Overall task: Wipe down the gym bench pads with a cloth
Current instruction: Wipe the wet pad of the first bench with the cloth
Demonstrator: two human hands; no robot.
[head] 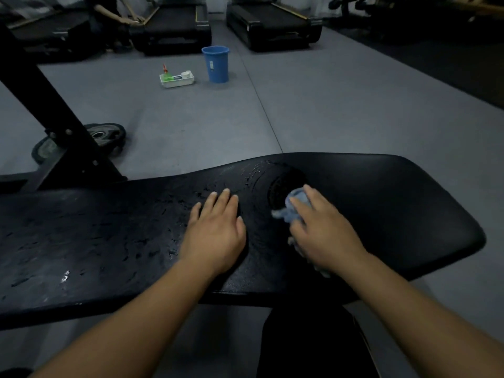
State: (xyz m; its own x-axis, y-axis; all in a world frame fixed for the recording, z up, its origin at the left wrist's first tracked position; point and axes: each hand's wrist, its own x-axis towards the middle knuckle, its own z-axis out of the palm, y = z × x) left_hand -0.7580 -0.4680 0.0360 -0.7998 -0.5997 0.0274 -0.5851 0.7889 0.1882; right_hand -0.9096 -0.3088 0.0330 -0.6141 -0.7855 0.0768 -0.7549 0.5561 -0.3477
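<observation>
While the left hand (215, 230) lies flat on the black bench pad (395, 203), fingers straight and close together, the right hand (324, 236) just to its right presses a bunched blue cloth (296, 205) onto the pad's wet middle, thumb and fingers clasped round it. Farther off on the grey floor stand a blue bucket (216, 64) and, just left of it, a white tray (176, 79).
</observation>
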